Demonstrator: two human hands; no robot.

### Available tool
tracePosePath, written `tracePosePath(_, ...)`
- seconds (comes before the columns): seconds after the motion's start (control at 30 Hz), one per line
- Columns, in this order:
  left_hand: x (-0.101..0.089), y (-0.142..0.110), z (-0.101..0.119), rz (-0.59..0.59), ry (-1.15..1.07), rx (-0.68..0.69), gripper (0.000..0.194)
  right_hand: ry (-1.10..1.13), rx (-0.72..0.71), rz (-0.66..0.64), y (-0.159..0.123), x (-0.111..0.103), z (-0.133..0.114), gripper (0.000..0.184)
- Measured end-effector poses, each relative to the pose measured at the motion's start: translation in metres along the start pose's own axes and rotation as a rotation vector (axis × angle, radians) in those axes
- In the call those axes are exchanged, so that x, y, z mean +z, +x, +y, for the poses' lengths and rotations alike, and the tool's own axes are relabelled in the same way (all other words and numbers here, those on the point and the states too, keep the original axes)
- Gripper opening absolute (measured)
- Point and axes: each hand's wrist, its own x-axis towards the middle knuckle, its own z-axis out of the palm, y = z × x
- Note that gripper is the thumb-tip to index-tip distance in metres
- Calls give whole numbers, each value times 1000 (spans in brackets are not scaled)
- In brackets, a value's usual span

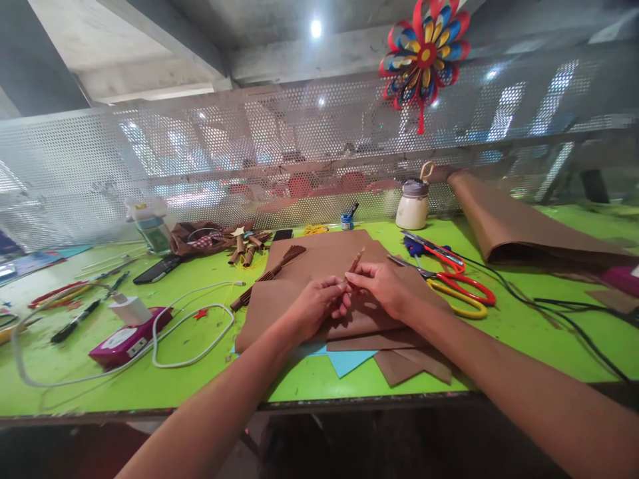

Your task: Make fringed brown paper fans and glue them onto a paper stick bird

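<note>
Fingers [366,268] pinch brown paper [356,260]; something black [354,208] juts from a blue jar [347,222].

It looked like a craft workshop: brown paper [272,307] lay near the front edge of the green desk [170,391], scissors [444,255] at its right; a perforated screen [284,120] lined the back edge, a looped flower ornament [426,56] hung above.

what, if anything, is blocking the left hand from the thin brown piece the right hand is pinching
Nothing visible: the left hand is right beside the right hand, its fingertips seeming to meet the lower end of the thin brown piece. The brown paper lies beneath both hands, not between them.
</note>
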Motion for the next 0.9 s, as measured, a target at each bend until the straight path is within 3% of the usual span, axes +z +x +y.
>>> tracePosePath(0.47,2,1,1,27,31,-19,18,-101,-92,39,0,1,1,26)
tracePosePath(0.63,5,1,0,33,91,-20,17,-119,-64,80,-1,1,-2,26)
tracePosePath(0.9,6,2,-3,-10,127,-28,30,-110,-57,75,-3,2,-5,23)
